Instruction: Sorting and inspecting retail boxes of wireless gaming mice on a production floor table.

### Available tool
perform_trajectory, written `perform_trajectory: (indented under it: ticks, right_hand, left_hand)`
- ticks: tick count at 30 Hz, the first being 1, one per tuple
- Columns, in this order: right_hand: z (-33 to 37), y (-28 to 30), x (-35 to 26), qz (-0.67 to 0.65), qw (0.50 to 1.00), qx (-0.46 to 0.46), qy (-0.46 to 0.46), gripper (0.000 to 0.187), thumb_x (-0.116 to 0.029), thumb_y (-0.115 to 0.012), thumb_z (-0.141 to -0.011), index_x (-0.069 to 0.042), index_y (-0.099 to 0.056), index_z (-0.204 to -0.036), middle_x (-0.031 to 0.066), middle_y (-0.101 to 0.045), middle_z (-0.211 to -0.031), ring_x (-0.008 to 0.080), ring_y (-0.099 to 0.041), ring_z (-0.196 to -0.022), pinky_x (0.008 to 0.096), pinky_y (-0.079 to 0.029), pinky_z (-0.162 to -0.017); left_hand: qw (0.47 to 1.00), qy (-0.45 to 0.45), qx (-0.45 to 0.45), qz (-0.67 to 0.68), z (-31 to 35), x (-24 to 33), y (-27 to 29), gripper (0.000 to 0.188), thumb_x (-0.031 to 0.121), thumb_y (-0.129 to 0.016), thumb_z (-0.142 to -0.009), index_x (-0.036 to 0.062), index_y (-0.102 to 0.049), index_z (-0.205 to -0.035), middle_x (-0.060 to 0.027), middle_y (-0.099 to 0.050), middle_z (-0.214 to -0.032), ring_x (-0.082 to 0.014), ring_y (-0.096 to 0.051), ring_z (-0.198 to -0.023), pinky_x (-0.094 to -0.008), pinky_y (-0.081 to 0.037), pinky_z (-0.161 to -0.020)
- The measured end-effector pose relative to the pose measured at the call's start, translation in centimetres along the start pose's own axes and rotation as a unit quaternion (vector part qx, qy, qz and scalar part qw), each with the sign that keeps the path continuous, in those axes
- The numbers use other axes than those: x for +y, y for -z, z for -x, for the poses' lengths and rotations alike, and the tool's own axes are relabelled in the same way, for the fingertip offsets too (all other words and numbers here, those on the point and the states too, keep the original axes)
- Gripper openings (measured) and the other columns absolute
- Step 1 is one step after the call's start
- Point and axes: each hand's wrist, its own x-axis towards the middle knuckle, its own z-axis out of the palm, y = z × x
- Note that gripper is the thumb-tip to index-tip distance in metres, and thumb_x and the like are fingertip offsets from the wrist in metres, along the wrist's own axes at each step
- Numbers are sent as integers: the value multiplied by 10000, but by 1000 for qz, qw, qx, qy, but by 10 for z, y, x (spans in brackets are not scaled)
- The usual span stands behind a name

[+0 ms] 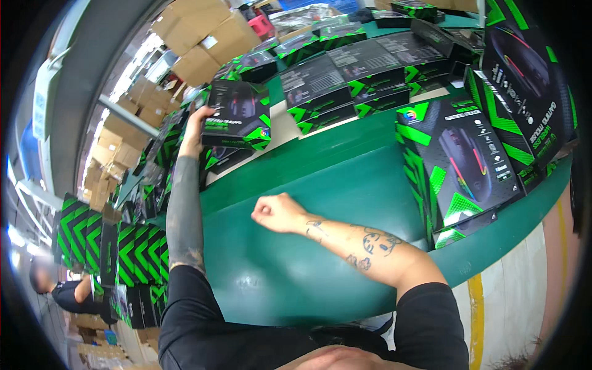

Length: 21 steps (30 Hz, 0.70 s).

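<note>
At the far left of the green table, my left hand is closed on the left edge of a black and green gaming mouse box. This box sits over another box, its printed face turned up. My right hand rests as a loose fist over the bare middle of the table. Nothing shows between its curled fingers. To its right a mouse box with a pictured mouse stands tilted, next to a larger upright box.
Stacked mouse boxes line the table's far side, with more behind them. Piled green-striped boxes rise at the left. Brown cartons fill the far left background. A person is at the lower left.
</note>
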Motion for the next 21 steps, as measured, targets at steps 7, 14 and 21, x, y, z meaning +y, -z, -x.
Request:
perform_trajectory:
  ticks: [7, 14, 21]
  right_hand:
    - [-9, 14, 24, -294, 949, -77, -84, 446, -436, -463, -919, -106, -505, -1217, 75, -632, -989, 162, -618, -795, 305, -513, -666]
    - [19, -30, -33, -281, 930, -210, -110, 862, -242, -707, -807, -17, -179, -1451, 145, -358, -1413, 238, -329, -1305, 332, -257, -1086]
    - [48, 55, -45, -150, 967, -3, -207, 727, -188, -667, -832, 7, -285, -1419, 133, -568, -1204, 215, -555, -1094, 303, -408, -971]
  left_hand:
    - [939, -116, 126, 298, 225, -79, 68, 409, 289, -563, -715, -30, -609, -967, -128, -651, -918, -275, -632, -841, -367, -525, -767]
    - [967, -46, 237, 79, 359, -156, 14, 847, 401, -670, -823, 116, -203, -1468, -230, -253, -1447, -298, -233, -1353, -403, -227, -1092]
    - [970, -36, 189, 150, 402, -164, 48, 707, 55, -672, -762, 30, -360, -1397, -161, -415, -1369, -202, -502, -1164, -308, -372, -998]
